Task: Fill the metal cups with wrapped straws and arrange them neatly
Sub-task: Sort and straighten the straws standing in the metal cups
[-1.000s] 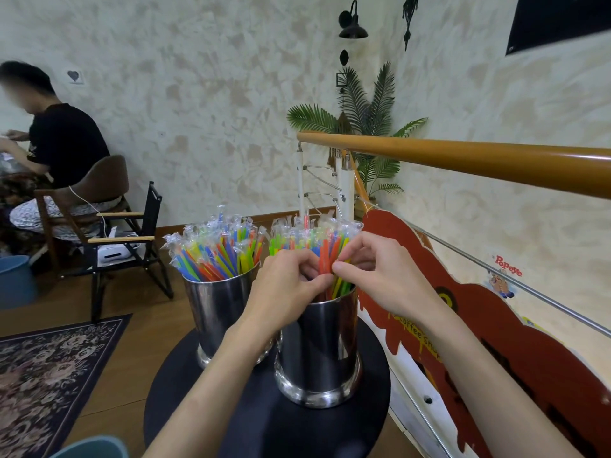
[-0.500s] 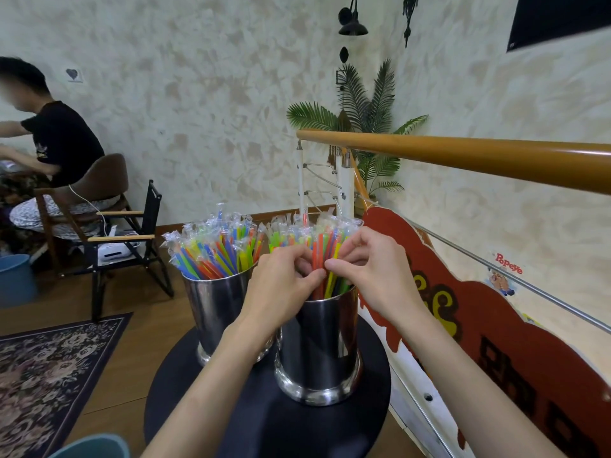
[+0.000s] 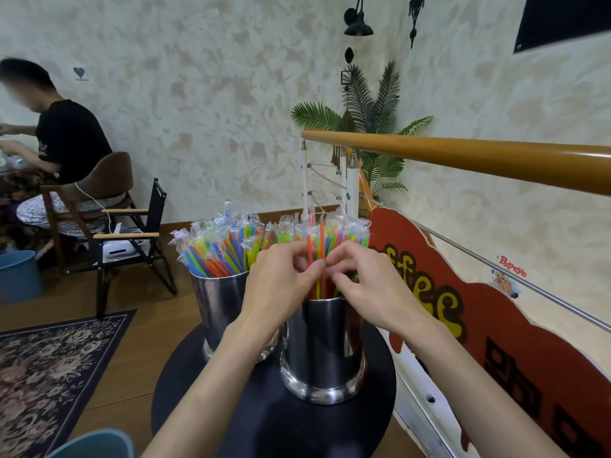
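A textured cream wall and a wooden handrail (image 3: pixel 463 157) frame a small round black counter (image 3: pixel 264 424) on which two metal cups stand side by side, both under the hands. The near cup (image 3: pixel 322 352), directly below both hands, is packed with wrapped straws (image 3: pixel 334 233); the far cup (image 3: pixel 221 305), just left of the left hand, holds its own fanned bundle (image 3: pixel 218 246). The left hand (image 3: pixel 281 289) and right hand (image 3: pixel 367 292) meet fingertip to fingertip above the near cup's rim, fingers curled and pinching a few red and yellow straws within the bundle, apparently evening them out. Both cups look full, so this reads as late tidying. The risk lies in the crowding: tugging one straw may drag its neighbours up or spill them over the rim, and a sideways push could knock the tall cup into the other or toward the counter's edge by the railing.
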Demonstrator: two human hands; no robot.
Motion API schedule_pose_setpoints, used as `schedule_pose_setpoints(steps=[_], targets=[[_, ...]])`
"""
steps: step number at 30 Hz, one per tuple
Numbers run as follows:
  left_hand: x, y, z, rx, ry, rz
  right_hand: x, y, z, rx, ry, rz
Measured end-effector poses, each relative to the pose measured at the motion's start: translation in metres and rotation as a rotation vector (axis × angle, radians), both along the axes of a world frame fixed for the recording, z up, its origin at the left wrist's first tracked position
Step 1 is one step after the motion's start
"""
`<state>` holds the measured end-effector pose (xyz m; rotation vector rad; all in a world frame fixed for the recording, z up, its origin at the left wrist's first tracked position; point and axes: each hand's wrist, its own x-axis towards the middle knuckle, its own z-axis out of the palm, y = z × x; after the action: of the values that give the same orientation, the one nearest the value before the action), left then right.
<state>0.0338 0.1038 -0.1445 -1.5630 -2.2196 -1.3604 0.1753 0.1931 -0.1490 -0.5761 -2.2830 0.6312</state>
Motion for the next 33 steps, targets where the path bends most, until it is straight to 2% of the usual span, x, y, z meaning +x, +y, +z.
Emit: schedule_pose_setpoints(steps=[6, 10, 15, 25, 33], targets=[[0.0010, 0.0034, -0.0017, -0.078, 0.011, 0.012, 0.0019, 0.0005, -0.0015, -0.068, -0.020, 0.022], [0.0045, 0.0038, -0.0034, -0.060, 0.026, 0.067, 0.0004, 0.0003, -0.0015, 0.041, 0.049, -0.020], [0.0076, 0.0051, -0.0065, -0.042, 0.103, 0.108, 0.0034, 0.0045, 0.0003, 0.188, 0.084, -0.187], [0.0069, 0.0090, -0.0051, -0.012, -0.039, -0.126, -0.0004, 0.0060, -0.0017, 0.172, 0.012, -0.376], [0.0071, 0.0095, -0.0073, -0.068, 0.051, -0.068, -0.0051, 0.0095, -0.0002, 0.175, -0.049, -0.495]])
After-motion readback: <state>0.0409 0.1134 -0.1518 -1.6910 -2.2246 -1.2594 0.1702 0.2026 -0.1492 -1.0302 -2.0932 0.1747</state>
